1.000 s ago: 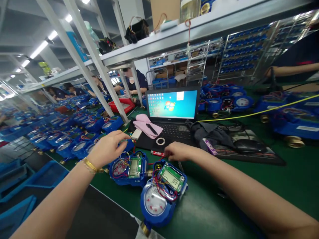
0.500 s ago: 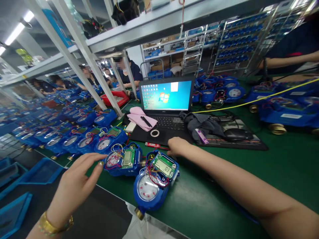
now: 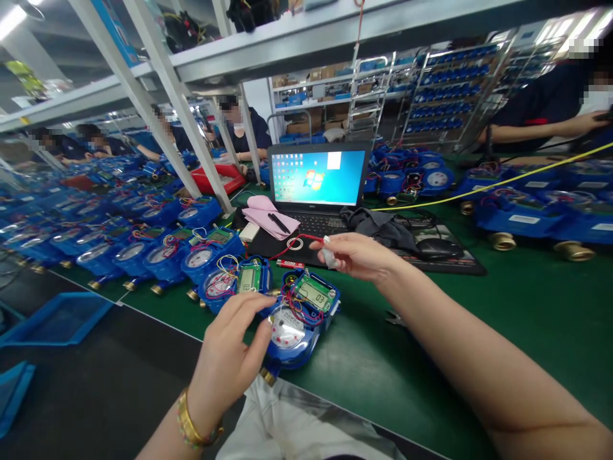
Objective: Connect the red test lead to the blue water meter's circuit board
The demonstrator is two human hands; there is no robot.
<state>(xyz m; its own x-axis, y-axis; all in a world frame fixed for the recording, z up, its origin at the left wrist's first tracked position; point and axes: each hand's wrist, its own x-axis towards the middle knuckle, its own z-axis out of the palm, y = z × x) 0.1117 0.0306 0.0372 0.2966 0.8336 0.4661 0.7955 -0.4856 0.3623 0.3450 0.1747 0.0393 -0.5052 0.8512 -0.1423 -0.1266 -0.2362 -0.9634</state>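
Observation:
Pinched in the fingers of my right hand [image 3: 359, 255] is a small whitish connector [image 3: 329, 253], and a red wire [image 3: 306, 237] runs left from it. It is raised above the front of the laptop. My left hand [image 3: 234, 345] is open, its thumb and forefinger apart at the left side of a blue water meter [image 3: 287, 335]; whether they touch it I cannot tell. This meter has an exposed green circuit board, a small display [image 3: 313, 295] and loose red wires. A second meter [image 3: 218, 287] with a bare board stands just left of it.
Behind the hands are a laptop [image 3: 318, 179], a red and white stick-like piece [image 3: 290, 263], pink paper with a pen [image 3: 278, 223], a dark cloth [image 3: 378, 227] and a mouse [image 3: 438, 249]. Pliers [image 3: 395, 318] lie partly under my right forearm. Meter rows fill the left; co-workers sit beyond.
My right hand has risen from the laptop's front edge, bringing up the whitish connector and red wire. My left hand has moved right, from the second meter to the nearest one.

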